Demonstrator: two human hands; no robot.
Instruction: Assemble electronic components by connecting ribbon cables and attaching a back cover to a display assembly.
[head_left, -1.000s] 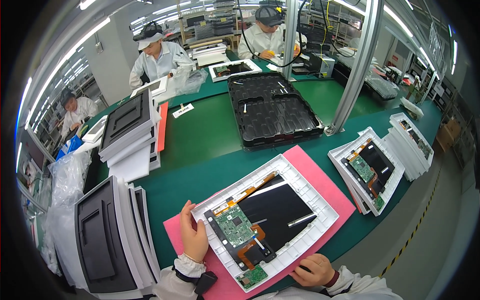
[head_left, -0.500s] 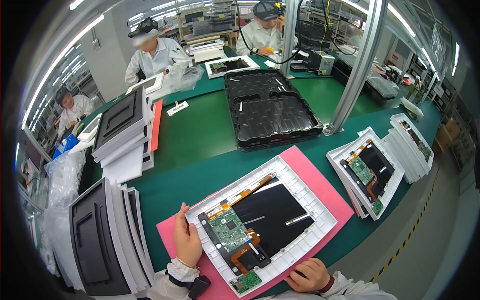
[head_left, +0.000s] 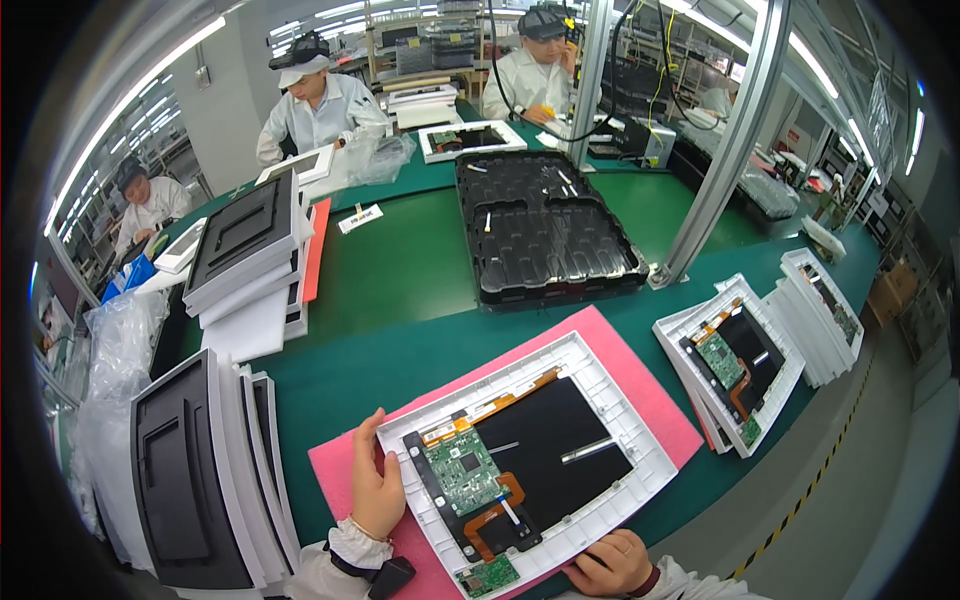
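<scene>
Gripping white rectangular plastic frame [head_left: 622,420] in left hand [head_left: 378,495], over near edge of pink foam sheet [head_left: 624,366] | curling right hand [head_left: 614,565] alongside, can't tell if grasping | already fitted with green circuit board [head_left: 465,472], not covered

Both hands at a white-framed panel unit [head_left: 545,450], back side up on a pink pad [head_left: 640,360].
Left hand [head_left: 378,492] cupped along the unit's edge, thumb and fingers spread; right hand [head_left: 613,563] curled at the near edge, can't tell if it grips. Just right of left hand: green circuit board [head_left: 466,475], orange flex cable [head_left: 484,522] running down from it. Small green board [head_left: 488,577] between the hands, near corner. Left of left hand: stack of dark-backed frames [head_left: 185,480]. Up-right of right hand: similar unit [head_left: 740,360], tilted. Black tray [head_left: 550,235] ahead of both hands, well apart.
</scene>
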